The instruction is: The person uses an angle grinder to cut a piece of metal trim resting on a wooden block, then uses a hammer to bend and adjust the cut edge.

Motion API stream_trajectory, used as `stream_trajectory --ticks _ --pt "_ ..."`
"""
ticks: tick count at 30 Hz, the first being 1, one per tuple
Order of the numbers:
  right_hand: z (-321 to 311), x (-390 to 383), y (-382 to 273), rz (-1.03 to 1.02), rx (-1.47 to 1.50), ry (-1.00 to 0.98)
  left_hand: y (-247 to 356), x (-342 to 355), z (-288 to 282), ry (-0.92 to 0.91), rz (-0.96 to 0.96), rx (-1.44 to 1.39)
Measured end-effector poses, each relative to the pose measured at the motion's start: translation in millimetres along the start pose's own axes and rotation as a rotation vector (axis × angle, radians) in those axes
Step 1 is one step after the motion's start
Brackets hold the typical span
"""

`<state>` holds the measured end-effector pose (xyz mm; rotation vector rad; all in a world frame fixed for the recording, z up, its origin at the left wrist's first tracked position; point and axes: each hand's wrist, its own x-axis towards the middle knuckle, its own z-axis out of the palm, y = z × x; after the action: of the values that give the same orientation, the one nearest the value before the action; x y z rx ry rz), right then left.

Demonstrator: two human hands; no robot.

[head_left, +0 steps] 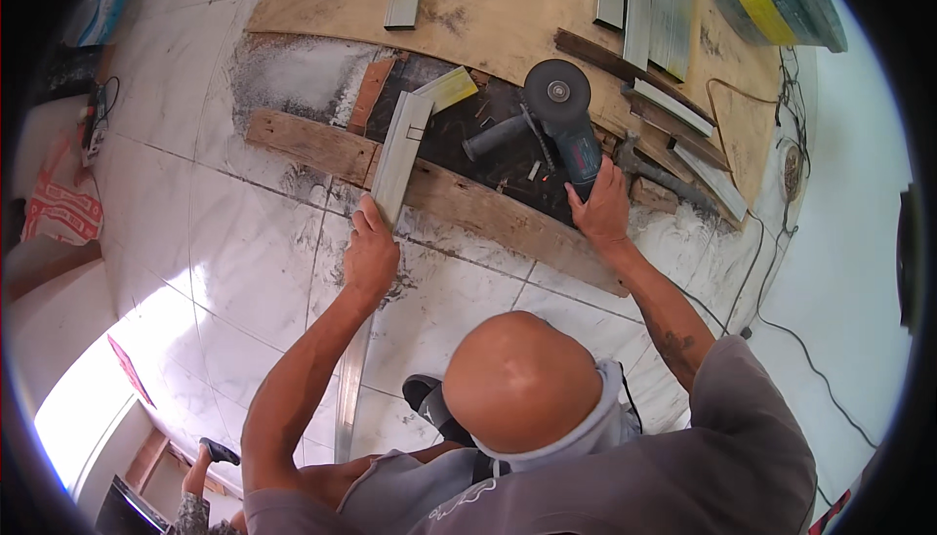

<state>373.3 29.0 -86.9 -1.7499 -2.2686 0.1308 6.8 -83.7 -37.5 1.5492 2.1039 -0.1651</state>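
Containers: one round grey-green tub [825, 13] with a yellow band, upper right, contents not discernible; one red-and-white plastic bag [63, 193], far left, contents hidden.

Surroundings: plywood sheet [517, 8] on a white tiled floor [259, 242], carrying several long metal bars [637, 8] near the tub and one short silver-and-yellow offcut [403, 3]. Worn wooden plank [488, 213], lying slantwise before the plywood's near edge. Hammer [664, 176], just beside the right hand, head toward the grinder, handle sloping down to the right. Dark cables [805, 340], trailing along the right side. Blue-and-white packet [102, 20], upper left. Another person's leg with dark shoe [223, 451], lower left.

Main pieces: silver metal profile [395, 159], marked with dark lines, lying across the plank; long axis running away from the person, far end tipped slightly right; a short yellow-faced piece [454, 89] angles off that end. Angle grinder [576, 144], above the dark gap beyond the plank; disc pointing away and slightly left, body sloping back to the right, side handle jutting left.

Hands: left hand [373, 254], holding the profile's near part; right hand [602, 205], wrapped around the grinder's rear body.
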Motion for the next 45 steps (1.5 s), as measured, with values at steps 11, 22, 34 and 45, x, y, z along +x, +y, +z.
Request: stream_trajectory --ticks 11,22,34,45 --pt "-0.1 0.2 2.3 -0.019 -0.071 -0.015 -51.8 21.2 -0.9 -0.04 0.237 -0.442" --pt "0.4 0.1 0.6 -0.013 -0.075 -0.057 -74.2 29.2 -18.7 -0.302 0.164 -0.991" --pt "-1.3 2.0 0.8 -0.023 -0.015 -0.027 -71.5 30.2 7.7 -0.087 0.125 -0.801" --pt "-34.0 -20.4 7.1 -0.087 -0.138 -0.057 -30.8 17.6 20.4 0.247 0.103 -0.306"
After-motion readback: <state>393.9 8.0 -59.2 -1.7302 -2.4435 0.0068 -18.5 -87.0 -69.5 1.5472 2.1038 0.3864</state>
